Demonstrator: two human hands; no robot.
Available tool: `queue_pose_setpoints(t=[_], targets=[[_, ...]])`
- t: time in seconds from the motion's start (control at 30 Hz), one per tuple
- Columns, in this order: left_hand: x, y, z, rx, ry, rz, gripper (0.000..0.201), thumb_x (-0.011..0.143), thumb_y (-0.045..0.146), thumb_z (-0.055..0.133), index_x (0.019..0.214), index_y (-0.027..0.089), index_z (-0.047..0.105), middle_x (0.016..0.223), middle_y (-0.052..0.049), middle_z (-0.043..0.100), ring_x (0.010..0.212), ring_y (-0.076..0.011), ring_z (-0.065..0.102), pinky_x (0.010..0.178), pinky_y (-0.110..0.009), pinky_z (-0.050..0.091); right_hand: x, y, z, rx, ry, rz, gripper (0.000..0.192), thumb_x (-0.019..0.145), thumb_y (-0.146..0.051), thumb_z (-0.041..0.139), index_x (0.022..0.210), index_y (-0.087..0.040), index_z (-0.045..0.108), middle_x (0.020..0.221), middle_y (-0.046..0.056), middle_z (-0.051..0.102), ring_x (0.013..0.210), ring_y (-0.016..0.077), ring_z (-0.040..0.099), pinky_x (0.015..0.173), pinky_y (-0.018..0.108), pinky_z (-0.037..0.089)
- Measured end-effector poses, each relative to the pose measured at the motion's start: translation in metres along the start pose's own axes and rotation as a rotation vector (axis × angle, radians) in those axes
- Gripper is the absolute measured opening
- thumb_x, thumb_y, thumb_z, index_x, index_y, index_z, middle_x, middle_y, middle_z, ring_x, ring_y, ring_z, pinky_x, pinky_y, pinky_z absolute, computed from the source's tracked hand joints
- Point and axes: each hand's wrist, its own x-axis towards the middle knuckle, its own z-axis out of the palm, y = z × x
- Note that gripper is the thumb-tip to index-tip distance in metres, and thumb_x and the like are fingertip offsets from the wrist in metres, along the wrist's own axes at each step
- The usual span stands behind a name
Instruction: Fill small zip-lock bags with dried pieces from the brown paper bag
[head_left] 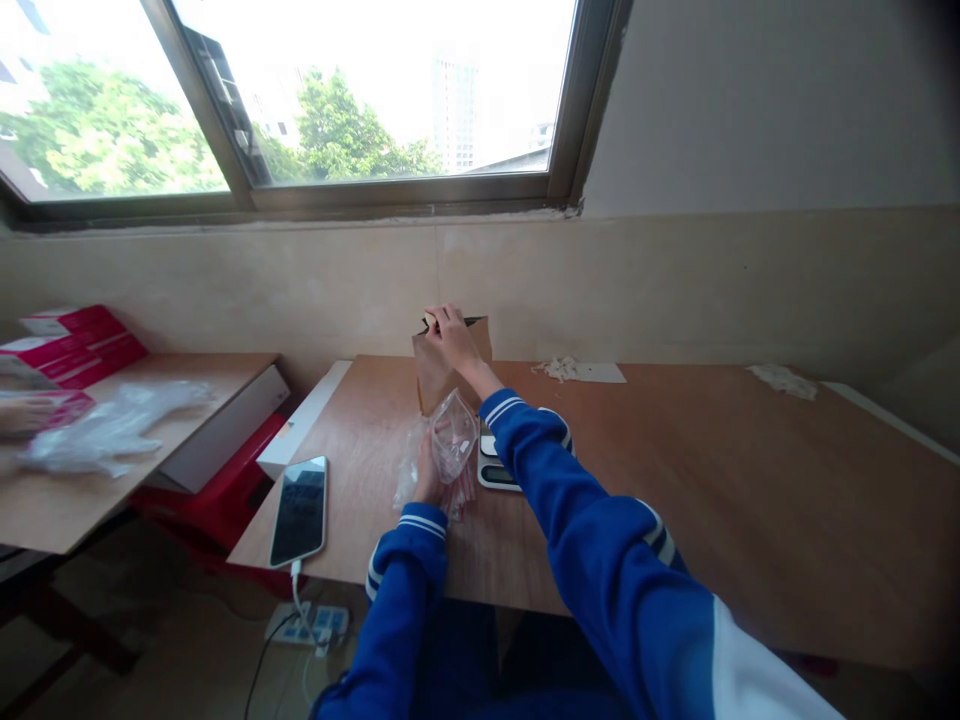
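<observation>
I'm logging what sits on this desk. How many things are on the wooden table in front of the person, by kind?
Brown paper bag, right hand at its top: 1
Clear zip bag, held by left hand: 1
Digital scale: 1
Phone, cable plugged in: 1
White scraps by the wall: 2
Total: 6

Right hand at frame center, fingers pinched on the top edge of an upright brown paper bag. Left hand just below it, gripping a clear zip bag, mouth tilted up toward the paper bag. Small digital scale sits just right of the zip bag, partly covered by the right sleeve. Phone lies lower left on the wooden table, cable plugged in. Pink boxes stacked far left on a second table.
</observation>
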Motion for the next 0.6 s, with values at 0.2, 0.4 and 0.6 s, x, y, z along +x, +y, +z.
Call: queue_pose_setpoints(t=[0.2,0.4,0.6], targets=[[-0.004,0.003,0.004,-0.021,-0.003,-0.01,0.033,0.085,0.04,0.059,0.101,0.013,0.066,0.069,-0.01,0.069,0.064,-0.0227,0.067,0.068,-0.037,0.054,0.001,0.001,-0.016,0.07,-0.092,0.058,0.034,0.092,-0.016,0.044,0.119,-0.018,0.064,0.113,0.009,0.065,0.1,0.0199,0.06,0.093,0.029,0.044],[-0.003,0.0,0.002,-0.01,0.016,-0.013,0.03,0.085,0.039,0.057,0.1,0.014,0.066,0.068,-0.008,0.068,0.063,-0.0222,0.065,0.066,-0.036,0.053,-0.009,-0.011,-0.032,0.023,-0.176,0.166,0.029,0.096,-0.041,0.047,0.102,-0.022,0.069,0.1,0.005,0.073,0.089,0.0197,0.066,0.074,0.026,0.043],[-0.002,-0.003,0.0,-0.009,0.027,0.003,0.029,0.09,0.036,0.051,0.097,0.013,0.067,0.068,-0.01,0.068,0.063,-0.0214,0.064,0.064,-0.034,0.051,-0.018,-0.016,-0.036,-0.049,-0.138,0.184,0.029,0.095,-0.046,0.048,0.108,-0.026,0.064,0.09,0.001,0.074,0.083,0.0195,0.066,0.067,0.024,0.039]])
